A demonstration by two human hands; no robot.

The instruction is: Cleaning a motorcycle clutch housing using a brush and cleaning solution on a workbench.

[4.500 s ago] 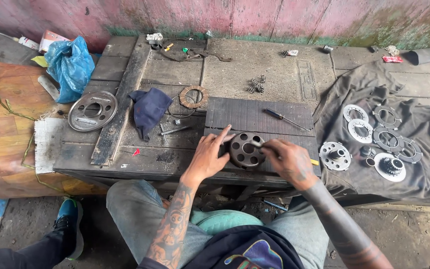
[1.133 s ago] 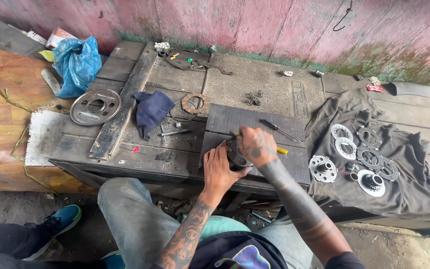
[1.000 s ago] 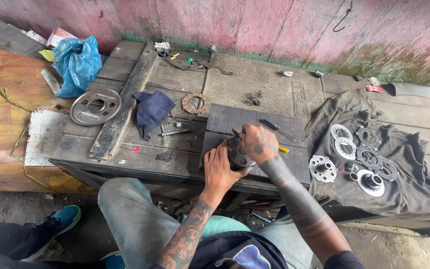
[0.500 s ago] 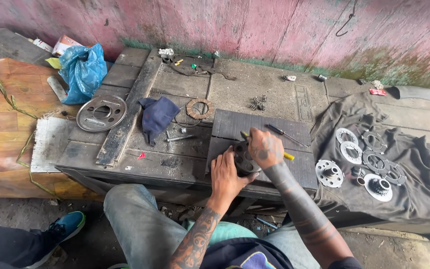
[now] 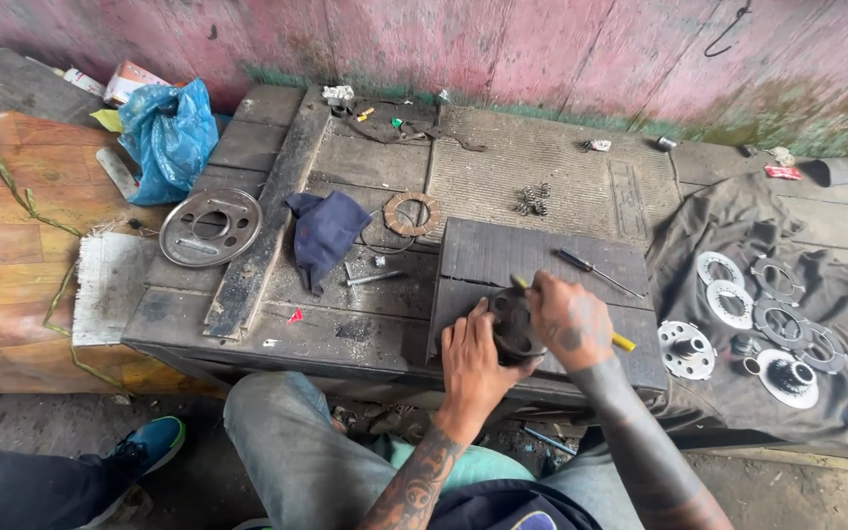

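Your left hand [image 5: 471, 355] now cups the near side of the round dark part [image 5: 515, 324], fingers wrapped on its rim, where seconds ago that hand lay flat and spread beside it. Your right hand [image 5: 571, 319] has come over the top and closed around a yellow-handled tool [image 5: 622, 342], its tip hidden under your fist against the part — the open, flat handling has given way to a firm two-handed grip, which reads as work on the part itself now under way. The part has stayed put: on the dark slab [image 5: 503, 257], close to the slab's near edge and so close to the near edge of the bench [image 5: 365, 162].

That near edge leaves little margin — a slip toward you drops the part off the bench into your lap. Behind the hands the slab lies bare up to a screwdriver [image 5: 596, 272] near its far right corner. Left of the slab there is some room before a blue cloth [image 5: 324, 231], a brown ring [image 5: 412, 213] and a grey disc [image 5: 210, 226] out toward the bench's left edge. A small pile of springs [image 5: 532, 199] sits mid-bench, toward the far edge. To the right, a dark sheet [image 5: 836, 294] carries a spread of plates [image 5: 753, 314], well apart from your right elbow.
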